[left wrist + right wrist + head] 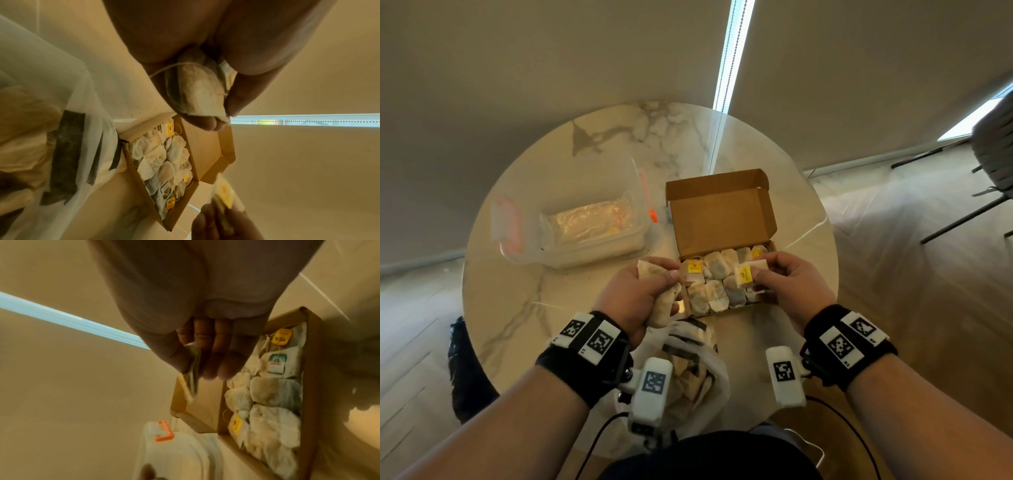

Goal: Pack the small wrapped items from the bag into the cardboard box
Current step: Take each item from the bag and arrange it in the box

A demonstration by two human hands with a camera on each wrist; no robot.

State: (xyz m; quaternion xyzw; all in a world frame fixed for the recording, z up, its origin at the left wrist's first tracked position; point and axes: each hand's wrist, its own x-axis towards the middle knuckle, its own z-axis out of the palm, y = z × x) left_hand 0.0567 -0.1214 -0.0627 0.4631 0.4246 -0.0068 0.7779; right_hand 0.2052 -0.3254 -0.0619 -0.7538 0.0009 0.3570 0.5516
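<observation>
With the left hand (643, 294) clutching spare tea bags (662, 310) and the right hand (787, 287) pinching one tea bag (748, 275), the crowded cardboard box (722, 219) could overflow.

The cardboard box (722, 236) sits on the round table (524, 308), right of centre, lid raised at the far side. Tea bags (714, 274) lie in it in two rows. Left of the box, apart from it, stands a plastic container (585, 233). The bag (698, 370) lies at the table's near edge — just before the box. The left hand (640, 294) holds tea bags at the box's left end; the right hand (787, 284) holds one tea bag (748, 275) over its right end.
</observation>
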